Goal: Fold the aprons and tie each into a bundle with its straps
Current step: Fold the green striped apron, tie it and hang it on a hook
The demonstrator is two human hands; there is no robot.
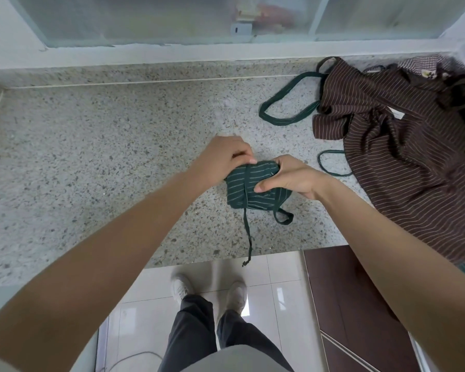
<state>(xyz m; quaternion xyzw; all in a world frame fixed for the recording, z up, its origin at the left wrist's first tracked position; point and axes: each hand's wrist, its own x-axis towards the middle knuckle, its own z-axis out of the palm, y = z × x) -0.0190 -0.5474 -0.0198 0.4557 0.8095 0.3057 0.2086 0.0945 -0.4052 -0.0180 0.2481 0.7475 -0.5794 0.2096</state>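
Two hands held a small folded green striped apron (255,187) near the middle of the frame, on the speckled stone counter (105,157): the left hand (224,158) had its fingers curled on the upper left edge of the bundle, and the right hand (290,175) pinched its right side with the thumb pressed on top. A thin green strap (247,232) ran over the bundle and hung down past the counter edge. In the upper right lay an unfolded brown striped apron (395,146), with a green strap loop (287,103) beside it.
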